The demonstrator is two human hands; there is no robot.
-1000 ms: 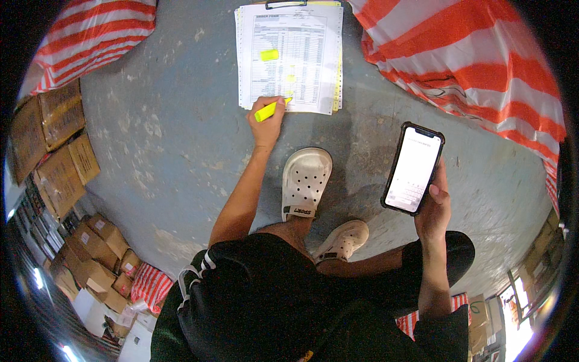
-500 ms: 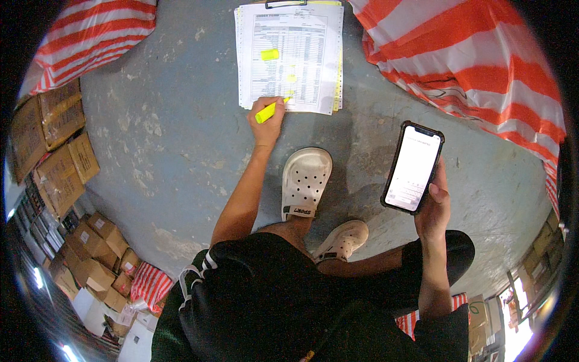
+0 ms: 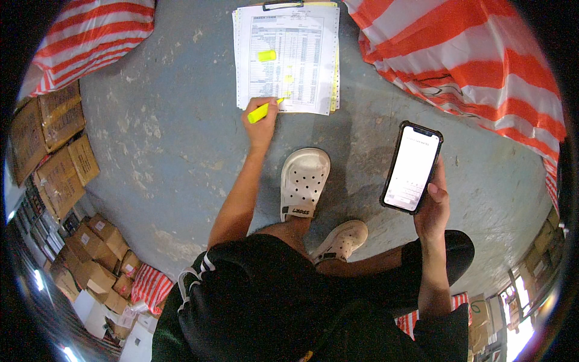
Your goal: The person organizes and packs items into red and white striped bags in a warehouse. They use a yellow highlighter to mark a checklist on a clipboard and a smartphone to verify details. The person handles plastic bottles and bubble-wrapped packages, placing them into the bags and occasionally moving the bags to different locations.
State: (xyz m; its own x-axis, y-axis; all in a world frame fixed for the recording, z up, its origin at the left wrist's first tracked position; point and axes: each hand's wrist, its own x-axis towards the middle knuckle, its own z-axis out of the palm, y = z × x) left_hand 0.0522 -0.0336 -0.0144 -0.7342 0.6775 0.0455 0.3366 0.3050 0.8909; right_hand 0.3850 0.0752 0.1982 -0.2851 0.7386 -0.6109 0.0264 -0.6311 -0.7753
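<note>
My left hand is closed around a yellow highlighter, its tip over the lower part of a printed form. The form tops a stack of sheets on a clipboard lying on the floor. A yellow highlighter cap rests on the paper, above several yellow marks in one column. On the right, my right hand grips a smartphone in a dark case, thumb along its lower edge. The phone's screen is lit, mostly white, with what looks like a keyboard at the bottom.
Red-and-white striped bags bulge at the upper right, with another striped bag at the upper left. Cardboard boxes are stacked along the left side. My feet, in beige clogs, stand on the worn grey floor between my hands.
My left hand has drawn slightly left with the highlighter, whose tip shifts away from the marked column. The right hand and phone stay nearly still.
</note>
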